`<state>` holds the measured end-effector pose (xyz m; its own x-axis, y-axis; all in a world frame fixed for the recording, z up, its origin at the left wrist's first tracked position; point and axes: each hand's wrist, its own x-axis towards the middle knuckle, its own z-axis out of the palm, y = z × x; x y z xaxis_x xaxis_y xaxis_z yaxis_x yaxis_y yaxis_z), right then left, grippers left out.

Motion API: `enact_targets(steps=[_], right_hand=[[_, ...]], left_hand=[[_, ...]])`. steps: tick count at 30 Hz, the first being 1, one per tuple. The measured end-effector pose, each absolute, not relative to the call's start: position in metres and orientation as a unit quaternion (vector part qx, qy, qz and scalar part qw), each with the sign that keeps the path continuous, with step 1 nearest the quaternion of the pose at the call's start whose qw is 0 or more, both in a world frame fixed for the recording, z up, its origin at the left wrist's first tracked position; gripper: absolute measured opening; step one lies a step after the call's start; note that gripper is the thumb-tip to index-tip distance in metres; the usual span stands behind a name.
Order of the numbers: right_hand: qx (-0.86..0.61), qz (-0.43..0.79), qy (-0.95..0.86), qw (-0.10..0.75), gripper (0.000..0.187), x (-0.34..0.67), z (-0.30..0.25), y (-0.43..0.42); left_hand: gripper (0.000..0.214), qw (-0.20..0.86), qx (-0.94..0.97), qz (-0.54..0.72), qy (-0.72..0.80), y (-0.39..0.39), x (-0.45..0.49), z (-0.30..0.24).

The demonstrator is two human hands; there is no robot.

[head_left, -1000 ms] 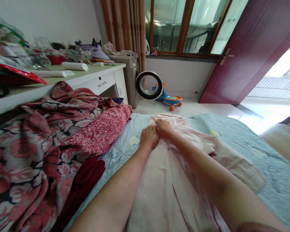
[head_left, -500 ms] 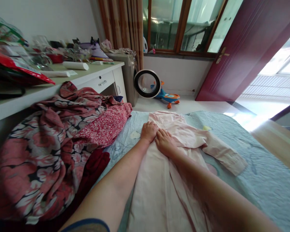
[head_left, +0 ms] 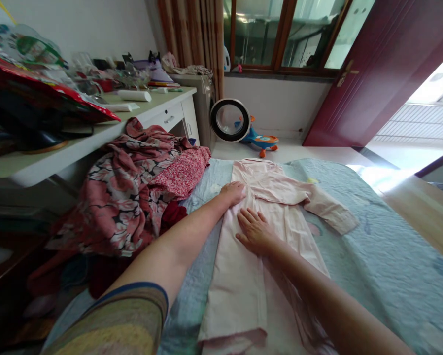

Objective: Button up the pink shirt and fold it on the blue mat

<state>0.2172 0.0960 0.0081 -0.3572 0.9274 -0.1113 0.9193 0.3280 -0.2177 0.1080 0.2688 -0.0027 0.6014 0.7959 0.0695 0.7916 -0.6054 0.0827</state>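
Note:
A pale pink long-sleeved garment (head_left: 269, 197) lies flat along the blue bedspread (head_left: 372, 246), collar end far from me, one sleeve folded out to the right. My left hand (head_left: 233, 191) rests on the garment's left edge near the shoulder, fingers curled down onto the cloth. My right hand (head_left: 255, 230) lies flat on the middle of the garment, fingers spread and open, a little nearer to me than the left.
A heap of red floral clothes (head_left: 132, 182) lies on the bed's left side under a cluttered white desk (head_left: 95, 138). Beyond the bed stand a washing machine (head_left: 206, 108), a round fan (head_left: 230, 120), a toy ride-on (head_left: 261, 140) and an open maroon door (head_left: 384, 74).
My right hand has slid down the garment toward me, away from the left hand. The view has pulled back, showing more of the garment's length.

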Motion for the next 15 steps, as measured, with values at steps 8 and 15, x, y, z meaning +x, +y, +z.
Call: enact_targets(steps=[8, 15], right_hand=[[-0.553, 0.109, -0.826, 0.025, 0.075, 0.202, 0.007, 0.038], [-0.539, 0.113, -0.834, 0.036, 0.078, 0.195, 0.003, -0.028]], left_hand=[[0.045, 0.008, 0.917, 0.062, 0.394, 0.153, 0.058, -0.017], [0.046, 0.007, 0.911, 0.058, 0.409, 0.072, 0.037, -0.015]])
